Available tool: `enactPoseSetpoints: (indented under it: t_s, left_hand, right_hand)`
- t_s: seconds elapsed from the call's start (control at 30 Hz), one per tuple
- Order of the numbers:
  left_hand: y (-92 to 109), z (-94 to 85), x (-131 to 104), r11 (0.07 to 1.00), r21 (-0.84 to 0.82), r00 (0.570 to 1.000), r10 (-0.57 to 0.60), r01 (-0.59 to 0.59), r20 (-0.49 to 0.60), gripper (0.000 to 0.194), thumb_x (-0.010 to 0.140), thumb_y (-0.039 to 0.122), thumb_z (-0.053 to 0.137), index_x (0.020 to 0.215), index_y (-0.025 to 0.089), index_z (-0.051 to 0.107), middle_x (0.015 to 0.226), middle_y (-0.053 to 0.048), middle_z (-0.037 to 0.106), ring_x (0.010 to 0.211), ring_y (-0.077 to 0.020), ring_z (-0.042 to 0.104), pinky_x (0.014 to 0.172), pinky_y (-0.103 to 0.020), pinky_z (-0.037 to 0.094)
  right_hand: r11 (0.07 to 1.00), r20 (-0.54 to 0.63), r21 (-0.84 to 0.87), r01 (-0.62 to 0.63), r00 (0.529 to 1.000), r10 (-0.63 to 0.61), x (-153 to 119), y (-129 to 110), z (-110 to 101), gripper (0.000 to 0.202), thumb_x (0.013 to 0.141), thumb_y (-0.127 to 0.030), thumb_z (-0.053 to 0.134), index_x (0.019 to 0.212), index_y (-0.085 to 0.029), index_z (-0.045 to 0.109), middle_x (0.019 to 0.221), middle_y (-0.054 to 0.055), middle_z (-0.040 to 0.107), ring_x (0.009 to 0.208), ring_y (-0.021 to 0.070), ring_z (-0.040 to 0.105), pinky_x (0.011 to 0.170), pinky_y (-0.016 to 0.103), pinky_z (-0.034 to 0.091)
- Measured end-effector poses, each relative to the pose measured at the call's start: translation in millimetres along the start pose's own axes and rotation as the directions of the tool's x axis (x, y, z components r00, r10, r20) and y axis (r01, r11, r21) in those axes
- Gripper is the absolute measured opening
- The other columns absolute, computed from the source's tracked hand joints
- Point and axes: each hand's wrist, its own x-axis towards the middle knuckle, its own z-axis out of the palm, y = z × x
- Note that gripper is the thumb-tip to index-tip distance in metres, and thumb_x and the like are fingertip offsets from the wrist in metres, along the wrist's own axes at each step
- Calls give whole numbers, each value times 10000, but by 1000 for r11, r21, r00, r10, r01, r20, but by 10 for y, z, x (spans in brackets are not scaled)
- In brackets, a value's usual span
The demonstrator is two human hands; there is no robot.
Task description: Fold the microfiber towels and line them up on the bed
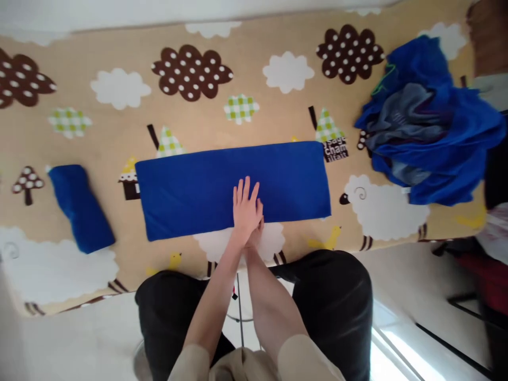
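Observation:
A blue cloth (190, 196), folded into a long flat rectangle, lies in front of me on the patterned cover. My left hand (245, 209) rests palm down near the middle of its front edge, fingers spread. Crossed beneath the left wrist is my right hand (256, 233), close to the cloth's front edge. Most of the right hand is covered, so its fingers do not show clearly.
To the left lies a smaller folded blue cloth (81, 209). A loose heap of blue and grey cloths (452, 127) sits at the right end. The beige patterned cover (254, 127) spreads under everything, its front edge just above my knees.

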Motion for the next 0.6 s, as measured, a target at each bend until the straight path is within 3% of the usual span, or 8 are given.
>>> enactPoseSetpoints:
  t_s: [0.07,0.13,0.27,0.4,0.5,0.6]
  left_hand:
    - [-213,-45,175,997,50,999,-53,53,6,576,1005,238,388,1580,197,399,1723,-99,184,1607,-274,99,1298,-557,170]
    - [-608,-138,147,988,110,994,-107,107,-8,570,1019,269,365,1583,190,400,1714,-108,210,1602,-277,132,1297,-573,144]
    - [-1583,-560,-334,972,209,992,-121,110,43,565,1032,309,335,1582,204,416,1696,-84,273,1591,-234,194,1311,-519,91]
    - [-2368,-1152,-911,886,318,933,-359,338,10,619,1028,337,308,1605,120,347,1717,-141,178,1604,-269,123,1300,-533,92]
    - [-2624,-1464,-1220,799,379,869,-494,466,-27,655,1023,364,313,1614,82,302,1712,-184,170,1601,-328,95,1284,-585,87]
    - [-2492,-1559,-1356,716,381,805,-570,585,-165,700,998,368,371,1591,3,295,1688,-276,155,1586,-400,95,1252,-649,122]
  right_hand:
    - [1000,-14,4,5,1000,-5,-18,-30,-38,569,934,-241,505,1498,-179,543,1572,148,491,1534,313,335,1252,629,206]
    - [1000,-32,-2,-5,999,5,-27,-70,-81,596,945,-198,458,1539,-171,487,1627,137,414,1562,286,279,1264,613,179]
    - [1000,-33,-2,-19,999,19,-23,-118,-121,626,949,-179,434,1574,-204,434,1658,112,363,1574,259,254,1268,598,173]
    - [1000,-38,2,-19,999,19,-17,-115,-112,621,955,-190,432,1575,-213,435,1665,100,351,1576,257,249,1272,589,168]
    - [1000,-34,15,-20,999,20,-13,-112,-114,617,958,-193,430,1575,-216,435,1666,99,349,1574,260,256,1272,589,171]
    - [999,-31,30,-22,999,23,-8,-118,-122,621,958,-190,432,1578,-221,430,1666,98,350,1574,254,256,1276,587,160]
